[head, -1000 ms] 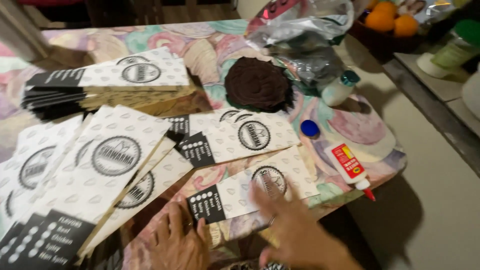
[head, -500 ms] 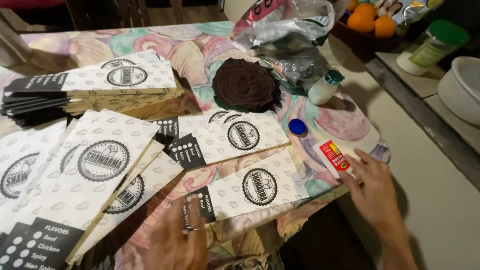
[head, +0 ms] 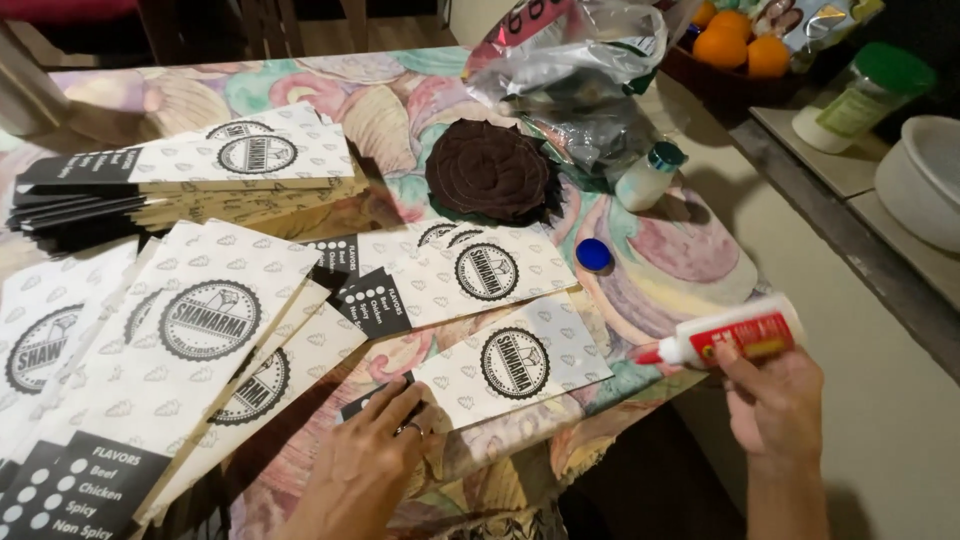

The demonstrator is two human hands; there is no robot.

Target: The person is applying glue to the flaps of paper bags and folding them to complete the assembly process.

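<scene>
A wide tabletop (head: 690, 260) covered in a swirling pastel floral cloth carries everything. Across its left side lie large flat white paper bags (head: 190, 330) printed with small grey motifs, a round black emblem and a black band at one end, overlapping one another; behind them sits a squared stack of the same bags (head: 200, 180), its brown edges showing. Two more lie fanned near the middle (head: 450, 275). At the near edge lies a single smaller white paper bag (head: 510, 365) of the same print, slightly tilted, its black end under the left hand (head: 375, 450), which presses flat on it with fingers spread, a ring on one finger. A crumpled clear plastic sack (head: 580, 70) slumps at the far edge, and just in front of it rests a dark brown round crocheted mat (head: 490, 170). Beside the mat, a small white bottle with a teal cap (head: 648, 177) leans, and a round blue cap (head: 593, 254) lies loose on the cloth between that bottle and the near bag. Off the tabletop's right edge, the right hand (head: 775, 400) is closed around a small white glue bottle with a red label (head: 735, 335), held on its side in the air, its red nozzle pointing left toward the near bag but apart from it.
</scene>
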